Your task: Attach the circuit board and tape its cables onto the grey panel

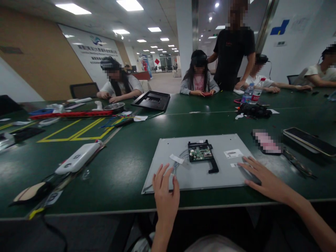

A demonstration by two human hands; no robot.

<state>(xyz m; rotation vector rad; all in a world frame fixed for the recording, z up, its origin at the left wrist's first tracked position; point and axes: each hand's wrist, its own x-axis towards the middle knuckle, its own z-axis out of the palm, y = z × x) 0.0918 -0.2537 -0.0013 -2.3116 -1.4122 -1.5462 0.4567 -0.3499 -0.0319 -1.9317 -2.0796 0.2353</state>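
Lying flat on the table (120, 185), the panel (194, 179) is sitting close to the near edge, w/ the board (201, 153) & its black bracket (214, 166) showing on top, around mid-panel. L hand (166, 182) is hanging over the near-left part, fingers curved & loosely apart, not visibly gripping anything; can't tell if the tips are touching the wires (184, 153) or just hovering. R hand (262, 180) is lying spread at the right edge, palm down, thumb out, holding nothing I'm seeing; can't tell if it's pressing.

Main risk, IMO: wires. They're running loose from the board past the white tag (176, 159) to the L fingers, so a hooked finger could be tugging a plug out or straining a joint. Board's also sitting bare, so a careless touch could be harming parts (static, knocks). Bracket's arm is jutting toward the near side, poss. catching a hand passing over it. Panel's not being clamped AFAICT, so a pull toward the body could be sliding it over the edge. On the right, glasses (299, 163) & a pink phone (266, 141) are lying nearby; turning the panel could be knocking them.
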